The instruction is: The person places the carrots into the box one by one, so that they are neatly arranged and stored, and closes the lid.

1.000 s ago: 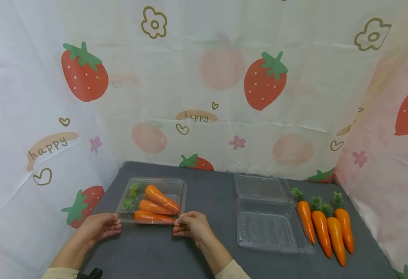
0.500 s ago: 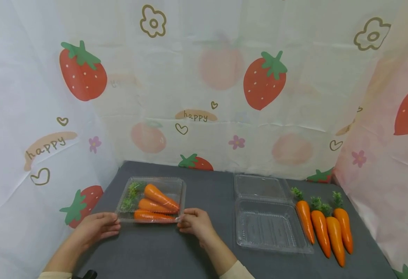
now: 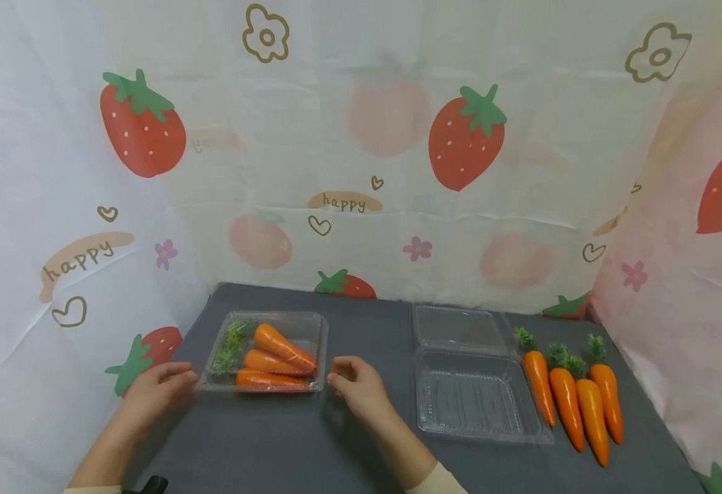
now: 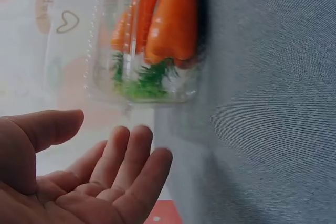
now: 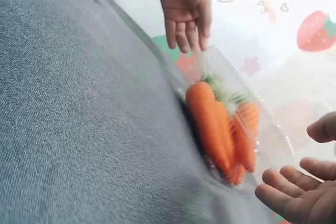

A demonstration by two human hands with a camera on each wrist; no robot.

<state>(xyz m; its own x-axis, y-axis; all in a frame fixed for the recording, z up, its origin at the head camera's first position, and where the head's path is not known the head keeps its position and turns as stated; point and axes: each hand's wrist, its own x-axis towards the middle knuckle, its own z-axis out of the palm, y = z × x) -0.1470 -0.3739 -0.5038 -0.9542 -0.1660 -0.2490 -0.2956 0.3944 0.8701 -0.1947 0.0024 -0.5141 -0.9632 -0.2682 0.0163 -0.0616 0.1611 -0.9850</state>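
A clear plastic clamshell box (image 3: 311, 329) with its lid down lies at the left of the grey table. Inside it are several carrots (image 3: 277, 346) with green leafy tops (image 3: 233, 343) toward the left. My left hand (image 3: 160, 394) is just off the box's near left corner, fingers loosely bent and holding nothing. In the left wrist view a gap shows between those fingers (image 4: 139, 145) and the box. My right hand (image 3: 361, 391) is just off the right side of the box, thumb and fingers apart, with nothing between them.
A second clear clamshell box (image 3: 478, 401) stands with its lid (image 3: 460, 328) folded back at the right. Several loose carrots (image 3: 592, 412) with green tops lie beside it. A printed cloth backdrop (image 3: 373, 137) rises behind and at both sides of the table.
Both hands have let go of the box's near corners and drawn apart, the left hand leftward and the right hand rightward. The closed box has stayed in place.
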